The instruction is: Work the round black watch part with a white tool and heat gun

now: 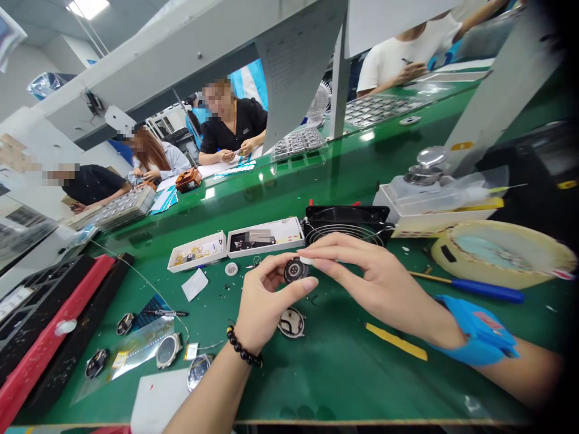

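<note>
My left hand (265,304) pinches a small round black watch part (296,270) between thumb and fingers, above the green bench. A black bead bracelet (243,348) sits on that wrist. My right hand (371,280) reaches across from the right, its fingertips closed on the top edge of the same part, with a small white bit at the fingertip. A blue band (474,331) wraps my right forearm. Just below my hands a round watch case (292,322) lies on the bench.
Two white parts trays (265,236) and a black fan (346,223) lie behind my hands. A blue-handled tool (479,290), a yellow strip (395,342) and a round tape roll (502,253) are at right. Watch cases (168,349) and black and red trays (45,325) lie left. Other people work across the bench.
</note>
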Action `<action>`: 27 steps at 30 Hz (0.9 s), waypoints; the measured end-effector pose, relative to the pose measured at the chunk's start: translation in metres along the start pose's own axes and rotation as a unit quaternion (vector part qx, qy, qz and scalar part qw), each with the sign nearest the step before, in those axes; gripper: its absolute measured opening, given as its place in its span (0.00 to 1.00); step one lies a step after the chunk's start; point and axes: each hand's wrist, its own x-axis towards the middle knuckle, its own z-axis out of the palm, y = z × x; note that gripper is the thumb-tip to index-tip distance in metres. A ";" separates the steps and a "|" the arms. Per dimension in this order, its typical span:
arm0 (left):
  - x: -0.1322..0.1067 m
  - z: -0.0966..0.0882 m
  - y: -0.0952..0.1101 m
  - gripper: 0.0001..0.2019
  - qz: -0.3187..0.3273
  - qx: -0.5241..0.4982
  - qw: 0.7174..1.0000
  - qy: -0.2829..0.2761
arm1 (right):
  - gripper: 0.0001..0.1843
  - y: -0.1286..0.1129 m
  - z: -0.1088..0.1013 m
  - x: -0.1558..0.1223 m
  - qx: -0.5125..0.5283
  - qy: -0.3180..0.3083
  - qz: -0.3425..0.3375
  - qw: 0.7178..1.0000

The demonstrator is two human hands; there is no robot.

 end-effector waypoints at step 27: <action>0.000 0.000 -0.001 0.17 -0.002 -0.012 1.000 0.004 | 0.11 0.002 0.001 -0.001 0.010 0.000 0.005 1.000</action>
